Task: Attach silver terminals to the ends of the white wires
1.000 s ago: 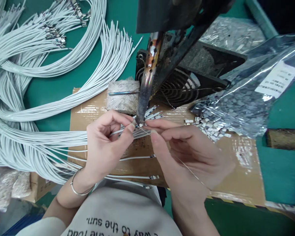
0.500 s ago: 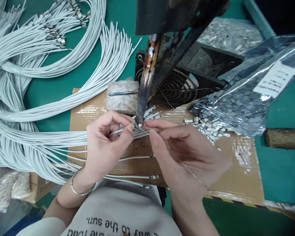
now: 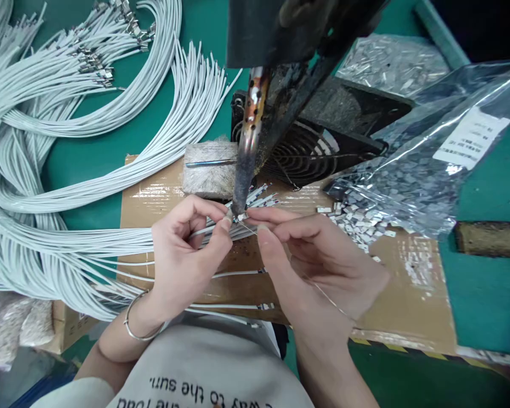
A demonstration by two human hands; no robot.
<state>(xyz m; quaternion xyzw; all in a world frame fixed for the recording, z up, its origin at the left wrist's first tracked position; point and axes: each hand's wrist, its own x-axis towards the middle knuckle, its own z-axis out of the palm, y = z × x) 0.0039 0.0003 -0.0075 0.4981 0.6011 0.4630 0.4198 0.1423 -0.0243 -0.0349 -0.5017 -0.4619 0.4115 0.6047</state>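
My left hand [image 3: 191,243] pinches a white cable [image 3: 199,231] close to its end, right beside the dark tip of a soldering iron [image 3: 246,153] that points down from above. Thumb and fingers of my right hand [image 3: 310,249] are closed on a thin solder wire [image 3: 247,227], which runs to the iron's tip and trails back under the palm. A small metal connector [image 3: 242,216] shows at the tip, between the two hands. Just what joins there is too small to make out. Behind the fingers lie more white cable ends [image 3: 263,197].
Bundles of white cables [image 3: 68,243] cover the left. A worn cleaning pad [image 3: 210,178] with a metal rod and a black fan [image 3: 306,150] stand behind the iron. Small metal pieces [image 3: 361,224] spill from a clear bag [image 3: 433,175] onto cardboard [image 3: 408,300].
The view has shifted very slightly. Both hands keep their grip at the iron's tip, with barely any movement.
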